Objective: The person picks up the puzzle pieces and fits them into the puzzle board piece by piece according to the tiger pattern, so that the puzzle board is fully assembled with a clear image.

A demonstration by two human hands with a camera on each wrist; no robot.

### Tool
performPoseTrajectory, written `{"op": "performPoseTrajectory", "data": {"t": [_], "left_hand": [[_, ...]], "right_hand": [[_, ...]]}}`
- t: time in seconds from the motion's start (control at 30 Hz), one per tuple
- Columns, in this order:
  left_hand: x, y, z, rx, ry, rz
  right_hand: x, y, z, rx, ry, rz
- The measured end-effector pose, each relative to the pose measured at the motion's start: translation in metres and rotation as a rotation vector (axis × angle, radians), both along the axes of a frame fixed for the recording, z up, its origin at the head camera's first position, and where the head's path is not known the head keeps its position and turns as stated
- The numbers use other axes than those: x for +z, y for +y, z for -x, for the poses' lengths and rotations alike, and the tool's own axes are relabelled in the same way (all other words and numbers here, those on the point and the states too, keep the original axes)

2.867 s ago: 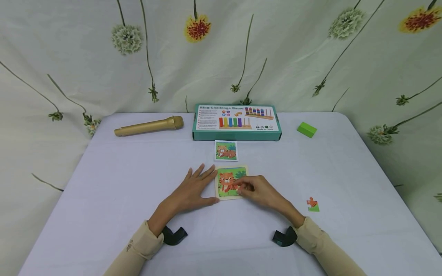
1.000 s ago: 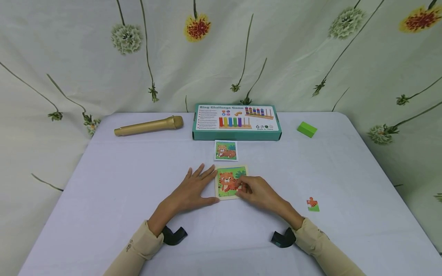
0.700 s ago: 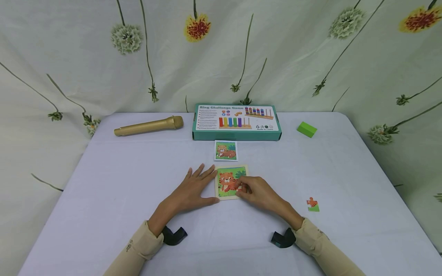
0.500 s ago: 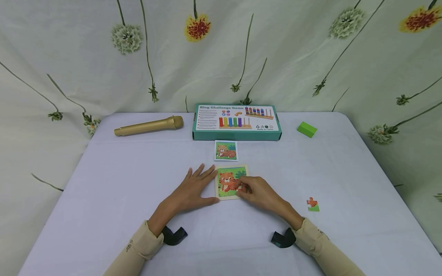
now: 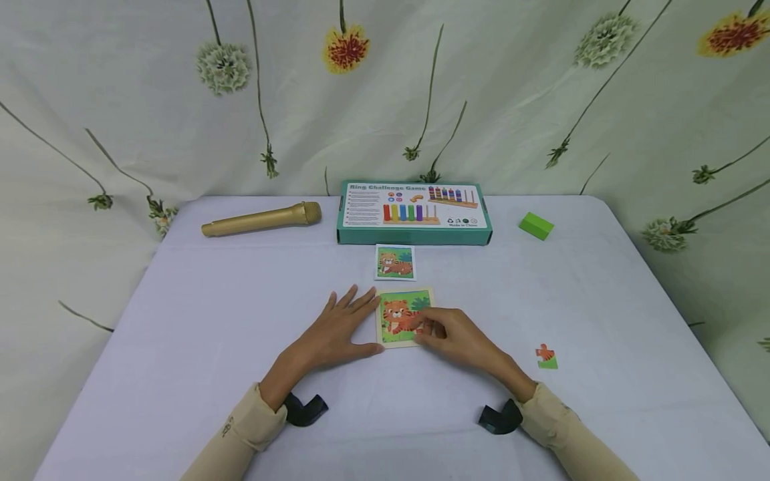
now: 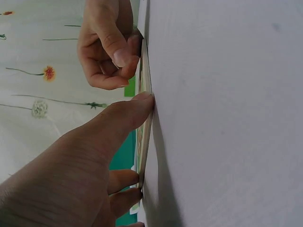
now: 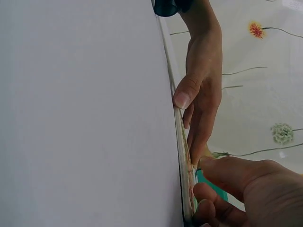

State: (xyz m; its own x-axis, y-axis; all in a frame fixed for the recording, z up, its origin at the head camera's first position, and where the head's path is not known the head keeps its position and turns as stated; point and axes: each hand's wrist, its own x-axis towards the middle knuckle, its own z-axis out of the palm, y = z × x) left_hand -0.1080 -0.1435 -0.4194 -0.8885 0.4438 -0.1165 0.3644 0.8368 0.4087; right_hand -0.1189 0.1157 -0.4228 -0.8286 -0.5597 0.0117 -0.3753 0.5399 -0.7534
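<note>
A small square tiger jigsaw puzzle point(image 5: 397, 314) in a pale tray lies in front of me. My left hand point(image 5: 333, 331), fingers spread, rests along its left side; in the left wrist view the thumb point(image 6: 142, 101) touches the tray's near edge. Over the puzzle's right part is my right hand point(image 5: 454, 334), with bent fingers and its fingertips at the surface. Those fingers cover the lower right of the picture, and whether a piece sits between them is hidden. A loose puzzle piece point(image 5: 546, 356), orange and green, lies apart to the right.
A tiger picture card point(image 5: 395, 262) lies just beyond the puzzle. Behind it are a teal Ring Challenge Game box point(image 5: 415, 234), a gold microphone point(image 5: 261, 220) at left and a green block point(image 5: 536, 226) at right. White cloth point(image 5: 240, 280) covers the table.
My right hand stays over the puzzle's right part, its fingers shifting slightly; its wrist has just moved a little to the right. The left hand and the loose piece keep their places.
</note>
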Motion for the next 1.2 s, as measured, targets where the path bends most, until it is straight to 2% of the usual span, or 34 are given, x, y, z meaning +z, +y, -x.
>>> {"op": "performPoseTrajectory", "data": {"t": [0.27,0.73,1.0,1.2], "left_hand": [[0.0,0.0,0.001,-0.003,-0.011,0.01],[-0.002,0.0,0.002,-0.01,-0.012,0.019],[-0.002,-0.001,0.002,-0.014,-0.014,0.01],[-0.001,-0.001,0.002,-0.014,-0.018,0.008]], "right_hand": [[0.004,0.025,-0.002,-0.069,0.088,0.063],[0.01,0.102,-0.018,-0.184,0.119,-0.048],[0.005,0.138,-0.033,-0.237,0.108,-0.038],[0.004,0.157,-0.04,-0.234,0.186,-0.005]]}}
